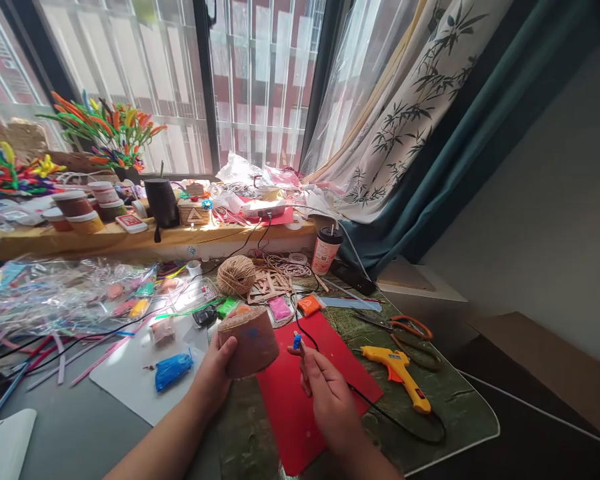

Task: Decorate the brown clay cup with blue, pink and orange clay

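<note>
Brown clay pot point(249, 340), judged soft and easily dented, is gripped around its side by the left hand point(215, 373) above the desk's red sheet point(300, 400), while a blue-tipped stick point(297, 342) is pinched in the right hand point(325, 393).

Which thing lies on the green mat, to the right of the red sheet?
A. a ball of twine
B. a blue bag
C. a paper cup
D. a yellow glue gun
D: the yellow glue gun lies on the green mat just right of the red sheet, beyond the right hand.
</note>
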`<state>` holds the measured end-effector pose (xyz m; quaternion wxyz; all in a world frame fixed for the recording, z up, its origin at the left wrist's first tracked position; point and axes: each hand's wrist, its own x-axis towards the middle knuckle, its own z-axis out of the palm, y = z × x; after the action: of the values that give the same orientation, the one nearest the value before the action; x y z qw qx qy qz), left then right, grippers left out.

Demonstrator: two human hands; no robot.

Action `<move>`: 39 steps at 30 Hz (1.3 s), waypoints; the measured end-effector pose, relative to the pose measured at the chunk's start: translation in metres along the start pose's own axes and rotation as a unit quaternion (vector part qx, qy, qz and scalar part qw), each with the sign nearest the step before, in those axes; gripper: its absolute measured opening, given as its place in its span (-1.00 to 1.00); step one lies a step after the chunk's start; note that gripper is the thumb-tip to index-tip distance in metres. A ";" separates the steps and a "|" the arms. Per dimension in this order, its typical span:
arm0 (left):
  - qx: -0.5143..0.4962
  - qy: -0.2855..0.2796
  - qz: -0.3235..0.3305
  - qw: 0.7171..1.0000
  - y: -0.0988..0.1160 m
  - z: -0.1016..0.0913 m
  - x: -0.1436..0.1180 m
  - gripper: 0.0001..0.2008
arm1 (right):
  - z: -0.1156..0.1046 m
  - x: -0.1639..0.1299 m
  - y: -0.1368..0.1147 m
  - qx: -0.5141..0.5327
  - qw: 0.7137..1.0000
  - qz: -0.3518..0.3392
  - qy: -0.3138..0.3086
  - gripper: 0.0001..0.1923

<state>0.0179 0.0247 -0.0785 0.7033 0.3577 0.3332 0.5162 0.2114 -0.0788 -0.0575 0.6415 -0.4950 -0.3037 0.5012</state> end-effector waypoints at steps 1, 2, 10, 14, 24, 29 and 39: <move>0.010 0.009 0.013 1.000 0.000 -0.001 0.001 -0.14 | 0.005 0.000 -0.001 -0.025 1.000 -0.013 0.008 -0.41; 0.021 0.017 0.024 0.999 -0.001 -0.002 0.003 -0.13 | 0.011 0.000 -0.002 -0.048 0.999 -0.024 0.007 -0.40; 0.135 0.061 0.073 0.986 0.000 -0.022 0.008 -0.10 | 0.061 0.004 -0.005 0.042 0.985 0.114 -0.123 -0.35; 0.151 0.068 0.081 0.983 -0.002 -0.025 0.011 -0.08 | 0.065 -0.001 0.007 0.071 0.980 0.139 -0.125 -0.31; 0.184 0.053 0.104 0.976 -0.006 -0.012 0.004 0.06 | 0.046 0.023 -0.015 -0.025 0.991 0.055 -0.118 -0.28; 0.169 0.073 0.100 0.978 -0.005 -0.007 0.003 0.06 | 0.045 0.018 -0.013 -0.075 0.989 0.012 -0.129 -0.29; 0.162 0.072 0.098 0.979 0.000 -0.002 0.001 0.06 | 0.048 0.019 -0.010 -0.106 0.987 -0.019 -0.117 -0.31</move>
<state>0.0164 0.0263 -0.0798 0.5560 0.4601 0.4252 0.5462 0.1779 -0.0453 -0.0340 0.5547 -0.4924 -0.4377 0.5082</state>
